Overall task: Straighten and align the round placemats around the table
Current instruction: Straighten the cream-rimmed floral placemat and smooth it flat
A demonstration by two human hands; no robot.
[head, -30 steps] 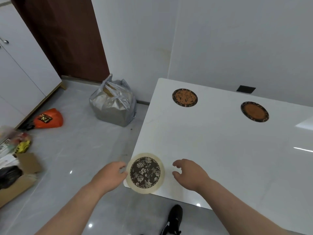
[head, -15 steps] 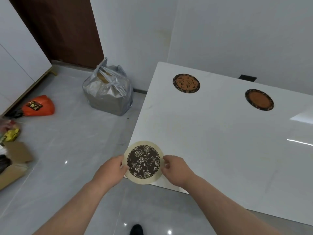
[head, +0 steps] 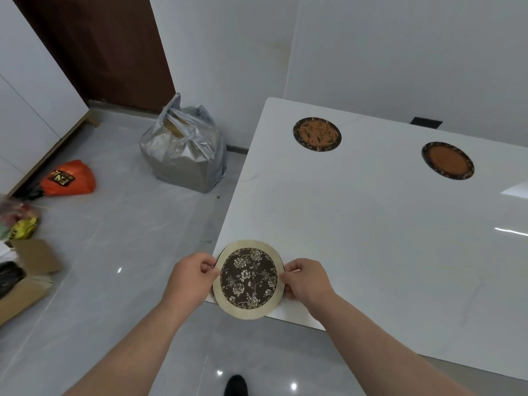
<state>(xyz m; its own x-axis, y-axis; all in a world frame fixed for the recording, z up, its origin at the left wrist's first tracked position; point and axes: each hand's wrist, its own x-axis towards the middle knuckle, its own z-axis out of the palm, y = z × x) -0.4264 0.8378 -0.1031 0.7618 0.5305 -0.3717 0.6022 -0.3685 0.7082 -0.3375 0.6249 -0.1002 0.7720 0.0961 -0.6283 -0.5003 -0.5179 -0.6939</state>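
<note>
Boxes inside tied grey bag (head: 183, 155)

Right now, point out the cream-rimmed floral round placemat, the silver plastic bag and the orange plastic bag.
cream-rimmed floral round placemat (head: 249, 278), head view, dark floral centre
silver plastic bag (head: 183, 158), head view, front face
orange plastic bag (head: 68, 180), head view, middle

The only lettering in view stands on the orange plastic bag (head: 68, 178) lying on the floor by the white cabinet; a dark patch on it carries pale block letters, seen upside down and at an angle, too small to make out with certainty; the yellow bag (head: 24, 228) further left shows dark marks that cannot be read; nothing on the table bears text.
</note>
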